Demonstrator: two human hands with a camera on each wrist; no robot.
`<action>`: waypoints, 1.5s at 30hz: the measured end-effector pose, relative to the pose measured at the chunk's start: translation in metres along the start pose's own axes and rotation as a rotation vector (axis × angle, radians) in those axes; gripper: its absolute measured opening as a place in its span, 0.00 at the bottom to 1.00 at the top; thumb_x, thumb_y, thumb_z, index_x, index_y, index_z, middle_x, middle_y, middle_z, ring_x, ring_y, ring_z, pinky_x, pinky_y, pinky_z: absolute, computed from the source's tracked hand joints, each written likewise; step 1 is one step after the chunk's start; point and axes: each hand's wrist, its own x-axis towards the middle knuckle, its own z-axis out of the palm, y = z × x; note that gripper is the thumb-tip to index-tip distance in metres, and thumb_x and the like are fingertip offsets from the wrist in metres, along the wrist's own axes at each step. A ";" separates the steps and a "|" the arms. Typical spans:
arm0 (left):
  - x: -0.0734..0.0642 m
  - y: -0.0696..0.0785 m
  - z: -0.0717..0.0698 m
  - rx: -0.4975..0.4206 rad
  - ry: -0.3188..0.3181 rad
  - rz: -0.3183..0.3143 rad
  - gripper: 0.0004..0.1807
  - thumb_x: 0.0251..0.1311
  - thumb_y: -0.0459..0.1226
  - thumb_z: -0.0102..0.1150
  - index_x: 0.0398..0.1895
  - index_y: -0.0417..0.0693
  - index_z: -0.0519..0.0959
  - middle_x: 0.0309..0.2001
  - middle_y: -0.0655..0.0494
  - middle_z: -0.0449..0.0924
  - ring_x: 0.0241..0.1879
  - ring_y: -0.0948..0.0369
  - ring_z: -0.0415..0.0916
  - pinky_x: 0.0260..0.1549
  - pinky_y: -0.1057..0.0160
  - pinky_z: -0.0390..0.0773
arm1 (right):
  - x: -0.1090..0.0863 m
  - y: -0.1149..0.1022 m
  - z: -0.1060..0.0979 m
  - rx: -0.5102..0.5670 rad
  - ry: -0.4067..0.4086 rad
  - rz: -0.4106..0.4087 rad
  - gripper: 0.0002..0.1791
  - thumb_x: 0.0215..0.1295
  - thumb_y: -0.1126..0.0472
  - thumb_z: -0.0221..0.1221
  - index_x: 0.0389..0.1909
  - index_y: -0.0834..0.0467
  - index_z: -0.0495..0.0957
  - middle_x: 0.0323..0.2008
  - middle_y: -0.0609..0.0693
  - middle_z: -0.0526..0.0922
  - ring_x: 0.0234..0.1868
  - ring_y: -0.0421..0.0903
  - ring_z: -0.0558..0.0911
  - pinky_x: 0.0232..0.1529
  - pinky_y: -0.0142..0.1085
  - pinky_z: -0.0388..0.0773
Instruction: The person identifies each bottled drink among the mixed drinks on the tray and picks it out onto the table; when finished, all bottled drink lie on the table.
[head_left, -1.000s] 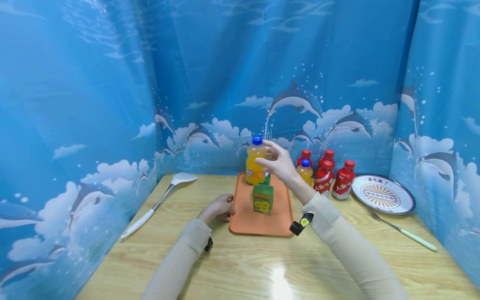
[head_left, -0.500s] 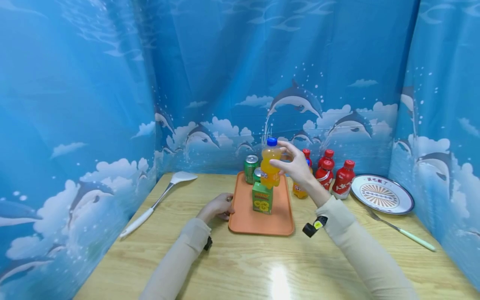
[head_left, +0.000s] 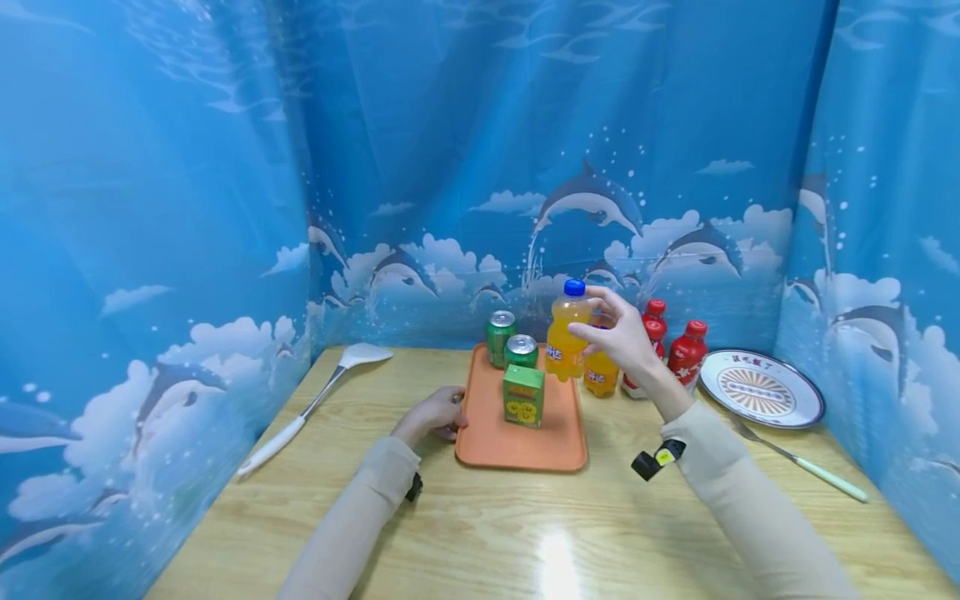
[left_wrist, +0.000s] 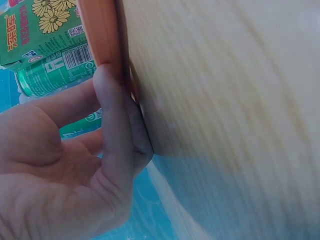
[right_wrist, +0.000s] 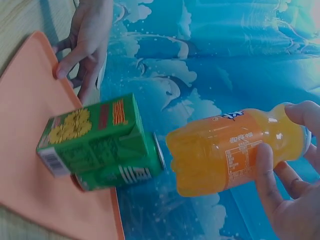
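My right hand [head_left: 624, 335] holds a bottle of orange soda [head_left: 566, 343] with a blue cap, upright in the head view and raised near the back right edge of the orange tray [head_left: 487, 446]. In the right wrist view, the thumb and fingers curve round the upper part of the bottle [right_wrist: 220, 150]. On the tray stand a green drink carton [head_left: 523, 398] with yellow flowers and two green cans [head_left: 501, 337], both behind the carton. My left hand [head_left: 433, 413] pinches the tray's left rim, as the left wrist view shows the fingers [left_wrist: 112, 115] at the edge.
Right of the tray stands another orange soda bottle [head_left: 602, 375], partly behind my right hand. Several red bottles [head_left: 686, 354] are beyond it, some hidden. A round plate [head_left: 798, 408] and a fork [head_left: 825, 475] lie at the right, a white-handled spatula [head_left: 281, 437] at the left.
My right hand has carried the orange soda bottle rightward from over the back of the tray to its right edge, uncovering the green cans. My left hand stays at the rim.
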 end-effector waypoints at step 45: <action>0.002 0.003 -0.003 0.015 -0.012 -0.026 0.45 0.66 0.24 0.59 0.85 0.46 0.54 0.65 0.37 0.74 0.22 0.64 0.73 0.18 0.70 0.80 | -0.050 0.072 -0.070 -0.319 -0.029 0.153 0.39 0.70 0.65 0.66 0.75 0.65 0.57 0.66 0.74 0.66 0.46 0.62 0.82 0.34 0.43 0.92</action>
